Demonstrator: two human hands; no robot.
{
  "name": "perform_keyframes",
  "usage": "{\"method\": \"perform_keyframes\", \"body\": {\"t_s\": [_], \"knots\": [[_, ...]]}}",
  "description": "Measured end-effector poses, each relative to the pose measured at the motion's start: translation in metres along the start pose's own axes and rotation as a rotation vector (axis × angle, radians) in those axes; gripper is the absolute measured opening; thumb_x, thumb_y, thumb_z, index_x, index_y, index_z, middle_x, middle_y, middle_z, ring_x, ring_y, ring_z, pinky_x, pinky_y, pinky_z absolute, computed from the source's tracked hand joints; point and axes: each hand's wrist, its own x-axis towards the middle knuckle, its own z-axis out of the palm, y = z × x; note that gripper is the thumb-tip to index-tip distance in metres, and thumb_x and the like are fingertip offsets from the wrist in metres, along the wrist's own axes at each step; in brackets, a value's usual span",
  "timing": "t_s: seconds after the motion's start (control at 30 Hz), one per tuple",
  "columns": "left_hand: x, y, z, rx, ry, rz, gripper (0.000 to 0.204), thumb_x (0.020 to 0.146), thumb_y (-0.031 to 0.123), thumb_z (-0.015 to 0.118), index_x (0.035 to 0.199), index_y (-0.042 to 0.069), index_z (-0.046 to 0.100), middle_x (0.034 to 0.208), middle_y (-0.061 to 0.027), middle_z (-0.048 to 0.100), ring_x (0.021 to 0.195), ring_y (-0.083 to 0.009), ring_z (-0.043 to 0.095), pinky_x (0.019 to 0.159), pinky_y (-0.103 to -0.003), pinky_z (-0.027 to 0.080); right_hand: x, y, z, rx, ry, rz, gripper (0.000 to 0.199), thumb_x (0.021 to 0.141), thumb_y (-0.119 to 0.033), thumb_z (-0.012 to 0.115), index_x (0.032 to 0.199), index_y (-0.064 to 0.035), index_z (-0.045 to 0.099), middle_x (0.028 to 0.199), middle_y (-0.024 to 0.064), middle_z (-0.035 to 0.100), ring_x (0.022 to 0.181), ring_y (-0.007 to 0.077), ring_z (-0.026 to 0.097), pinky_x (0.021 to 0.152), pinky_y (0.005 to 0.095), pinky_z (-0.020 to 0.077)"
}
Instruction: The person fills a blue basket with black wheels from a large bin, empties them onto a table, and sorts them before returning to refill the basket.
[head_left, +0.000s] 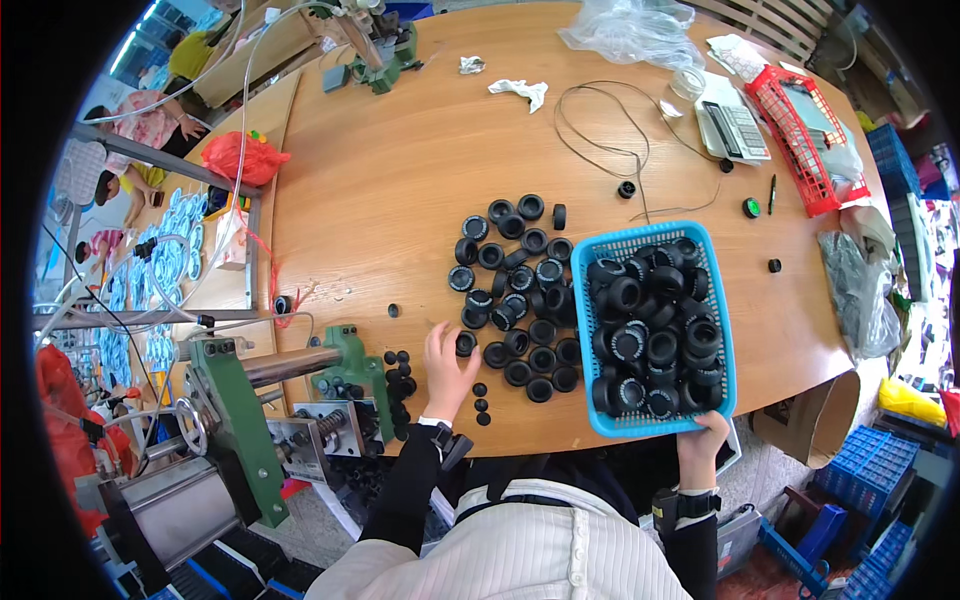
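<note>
Many tyres (548,271) crowd the table (380,180) beside the heaped basket (583,340). The left hand (448,368) pinches one; the right hand (703,437) grips the basket's near corner, where a hard tug could spill some.

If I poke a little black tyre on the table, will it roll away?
The upright tyre at the group's far side would probably roll, since it's round and on edge. The flat tyre nearest the person would likely slide instead. Crowded ones might just bump neighbours.
</note>
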Motion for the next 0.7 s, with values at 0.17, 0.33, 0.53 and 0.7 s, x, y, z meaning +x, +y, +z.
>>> {"method": "perform_keyframes", "body": {"t_s": [0.17, 0.33, 0.53, 0.7], "knots": [[0.067, 0.073, 0.023, -0.416, 0.001, 0.167, 0.065, 0.077, 0.025, 0.068, 0.128, -0.002, 0.039, 0.135, -0.0215, 0.037, 0.125, -0.0395, 0.034, 0.102, -0.044, 0.029, 0.009, 0.003, 0.005, -0.047, 0.002, -0.02, 0.068, 0.052, -0.005, 0.045, 0.119, 0.002, 0.048, 0.115, 0.0132, 0.056, 0.108, 0.0285, 0.054, 0.094, 0.0392, 0.043], [0.134, 0.126, 0.074, -0.761, -0.064, 0.099, 0.076, 0.082, 0.038, 0.06, 0.138, -0.001, 0.028, 0.144, -0.0236, 0.025, 0.135, -0.0395, 0.019, 0.109, -0.042, 0.018, 0.029, 0.0, 0.019, -0.109, -0.044, -0.043, 0.064, 0.054, -0.005, 0.046, 0.117, 0.0036, 0.049, 0.113, 0.0125, 0.058, 0.104, 0.026, 0.055, 0.09, 0.0365, 0.0451], [0.155, 0.149, 0.111, -0.748, -0.169, -0.002, 0.073, 0.086, 0.048, 0.051, 0.141, 0.009, 0.025, 0.146, -0.0168, 0.024, 0.137, -0.0315, 0.015, 0.109, -0.048, 0.005, 0.089, 0.006, 0.022, -0.287, -0.077, -0.173, 0.072, 0.05, -0.002, 0.048, 0.122, -0.0028, 0.042, 0.113, 0.0091, 0.052, 0.101, 0.0222, 0.052, 0.086, 0.029, 0.0421], [0.154, 0.138, 0.113, -0.858, -0.099, -0.138, 0.07, 0.088, 0.046, 0.046, 0.143, 0.009, 0.022, 0.146, -0.0137, 0.025, 0.137, -0.0295, 0.014, 0.109, -0.046, 0.0, 0.101, 0.008, 0.065, -0.385, -0.098, -0.182, 0.084, 0.046, -0.003, 0.046, 0.129, -0.0062, 0.034, 0.118, 0.0082, 0.046, 0.108, 0.0214, 0.045, 0.086, 0.0247, 0.0391]]}}
